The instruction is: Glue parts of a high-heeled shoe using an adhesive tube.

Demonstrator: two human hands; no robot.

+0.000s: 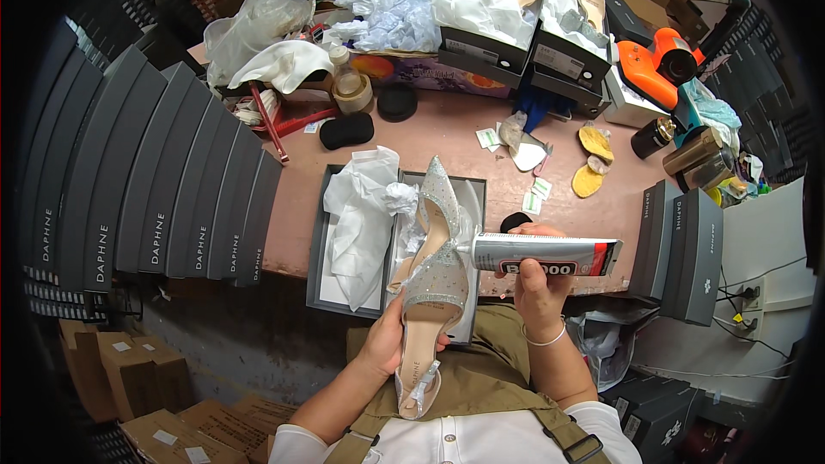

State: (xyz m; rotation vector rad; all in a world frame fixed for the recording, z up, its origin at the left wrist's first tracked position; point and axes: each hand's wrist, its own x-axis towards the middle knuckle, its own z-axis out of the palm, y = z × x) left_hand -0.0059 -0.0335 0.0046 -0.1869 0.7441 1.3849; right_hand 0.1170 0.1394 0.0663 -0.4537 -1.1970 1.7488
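Observation:
My left hand (pixel 387 339) is wrapped round the middle of a silver, glittery pointed shoe (pixel 436 283), its toe pointing away from me and its ankle strap with a bow near my apron. In my right hand (pixel 537 288) lies a large grey, black and red glue tube (pixel 546 255), held level with its nozzle end at the side of the shoe's toe. Whether the nozzle touches the shoe I cannot tell. Behind it, a matching silver shoe (pixel 438 198) rests in an open dark shoe box (pixel 322 283) among white tissue paper (pixel 357 232).
Dark shoe boxes (pixel 120 180) stand in a long row at the left, and two more (pixel 679 249) at the right. Open boxes with glittery shoes (pixel 490 47) are at the back. An orange heat tool (pixel 649 73), yellow sponge pads (pixel 589 180) and a bottle (pixel 348 82) sit on the table (pixel 455 125).

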